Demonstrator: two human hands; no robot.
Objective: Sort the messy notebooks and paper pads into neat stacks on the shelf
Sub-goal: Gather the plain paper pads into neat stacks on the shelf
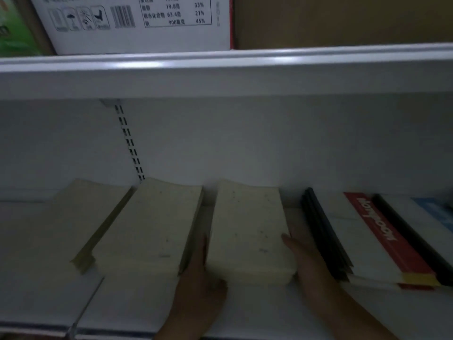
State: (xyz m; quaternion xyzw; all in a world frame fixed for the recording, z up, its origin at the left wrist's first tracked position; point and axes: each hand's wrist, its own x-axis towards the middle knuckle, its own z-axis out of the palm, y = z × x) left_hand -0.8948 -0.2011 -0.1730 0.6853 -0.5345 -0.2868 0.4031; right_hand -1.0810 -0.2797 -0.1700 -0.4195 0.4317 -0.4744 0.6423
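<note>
In the head view, a white shelf [137, 305] is seen in dim light, with three cream piles of paper pads set along it. The right pad stack [250, 231] is framed by both hands. The left hand [196, 278] is laid along its left flank, fingers reaching into the gap beside the middle pad stack [152, 227]. The right hand [306, 263] is laid along its right flank, one fingertip showing at the top edge. Both hands appear flat and fairly straight, pressed against the sides rather than wrapped round the pile (the dimness leaves the thumbs uncertain). The stack rests on the shelf and is not lifted.

The left pad stack [83, 212] lies askew, its olive edge angled toward the middle one; whether it is tucked partly beneath cannot be told. Well to the right, black-spined notebooks [367, 241] with a red band are heaped unevenly, edges stepped. On the upper shelf [220, 77] a white carton [137, 25] and a brown carton [343, 20] are stored.

The step in hand is judged to be the squaring of the right pile. Next, even pressure from both palms would be called for, then attention to the skewed left pile and the notebooks.
</note>
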